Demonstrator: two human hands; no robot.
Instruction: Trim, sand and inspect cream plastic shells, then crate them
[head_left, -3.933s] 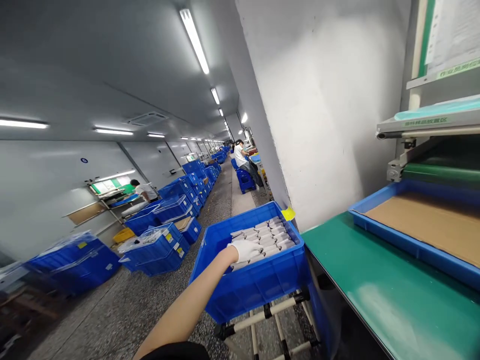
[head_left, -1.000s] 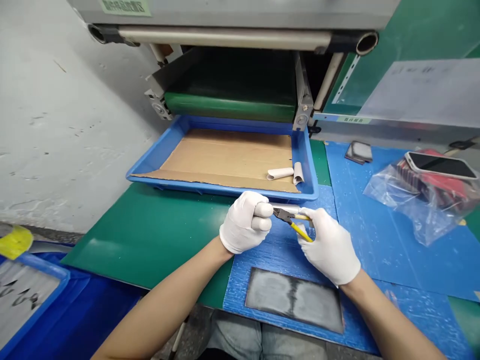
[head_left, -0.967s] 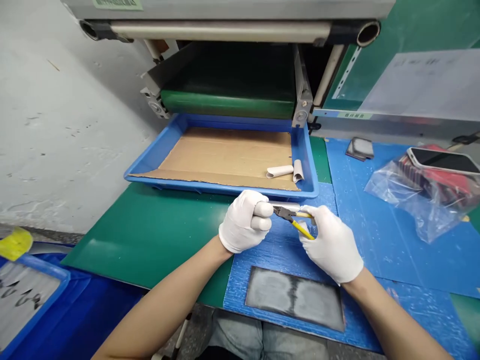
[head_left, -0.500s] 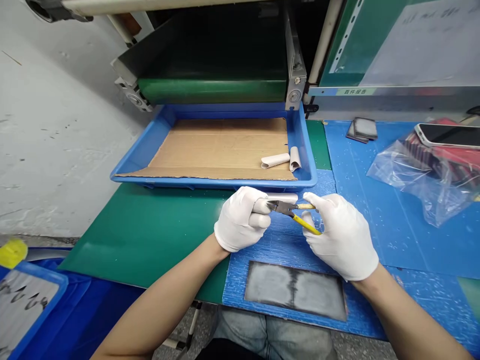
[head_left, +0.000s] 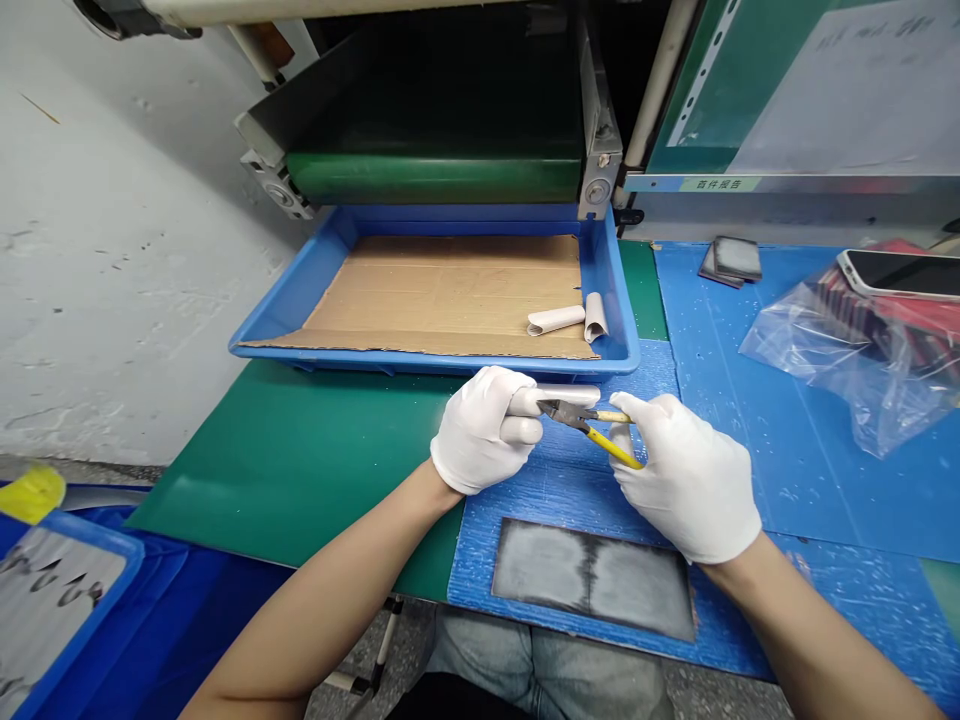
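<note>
My left hand [head_left: 484, 430], in a white glove, is closed around a pale grey, smooth, tube-like piece [head_left: 571, 395] that sticks out to the right. My gloved right hand [head_left: 686, 475] grips a pair of cutting pliers [head_left: 574, 417] by the yellow handles. The handles are apart, and the dark jaws reach the left fingers at the edge of the tube-like piece. Whether the jaws bite on anything cannot be made out. Below the hands, a flat grey rectangular plate [head_left: 592, 577] with dark edges lies on the blue mat [head_left: 480, 540].
Behind my hands stands a blue tray [head_left: 435, 362] lined with cardboard [head_left: 457, 290], holding two curved off-white pieces [head_left: 556, 319]. A green conveyor belt [head_left: 435, 178] overhangs it. To the right are small grey squares [head_left: 738, 258], a plastic bag [head_left: 862, 400] and a phone [head_left: 900, 272].
The view has shifted slightly. More of the tube-like piece shows above the pliers, while both hands keep their hold and nearly the same place.
</note>
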